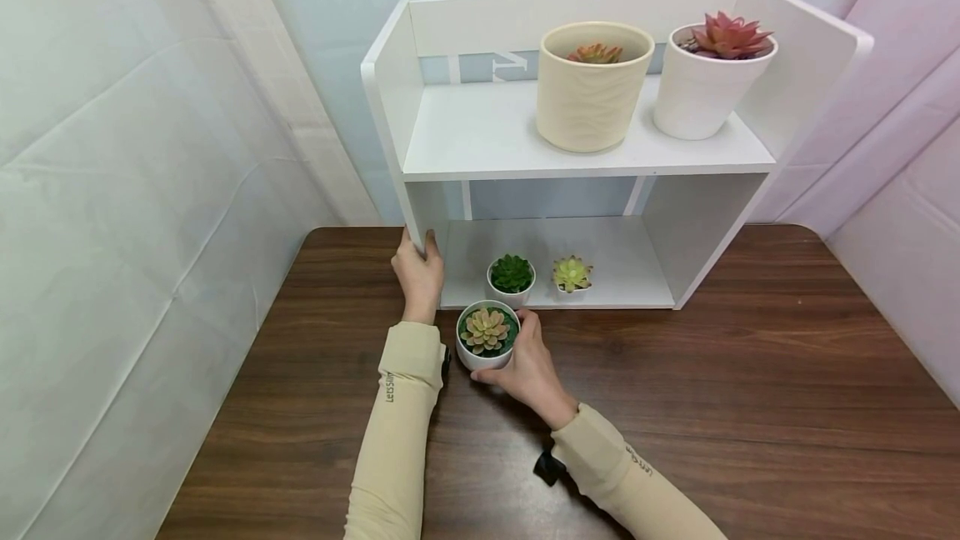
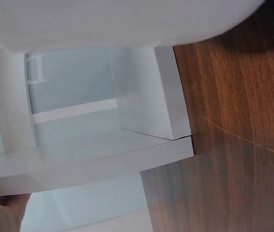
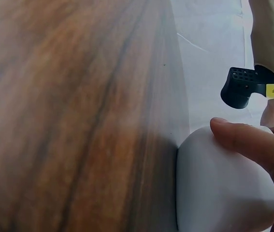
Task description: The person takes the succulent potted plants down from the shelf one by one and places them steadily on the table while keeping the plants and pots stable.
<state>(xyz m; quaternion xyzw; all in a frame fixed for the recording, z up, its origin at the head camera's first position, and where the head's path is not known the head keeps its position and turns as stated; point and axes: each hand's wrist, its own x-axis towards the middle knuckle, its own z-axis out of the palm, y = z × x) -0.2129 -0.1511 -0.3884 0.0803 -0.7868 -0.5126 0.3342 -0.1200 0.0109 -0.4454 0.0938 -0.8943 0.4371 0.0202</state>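
Observation:
In the head view my left hand [image 1: 420, 273] grips the front edge of the white shelf's left side panel [image 1: 393, 136], thumb inside and fingers outside. The left wrist view shows part of that hand at the panel edge [image 2: 88, 166]. My right hand [image 1: 531, 365] holds a small white pot with a pinkish-green succulent [image 1: 486, 332], just in front of the lower shelf. Its thumb lies on the smooth white pot wall [image 3: 223, 188] in the right wrist view. Behind it, a dark green succulent in a white pot [image 1: 512, 275] and a smaller yellow-green succulent [image 1: 572, 275] stand on the lower board.
On the upper board [image 1: 472, 127] stand a large cream pot [image 1: 592, 98] and a white pot with a red succulent [image 1: 712, 82]. The shelf rests at the back of a dark brown wooden table [image 1: 712, 407]. White cloth [image 1: 127, 148] hangs at the left.

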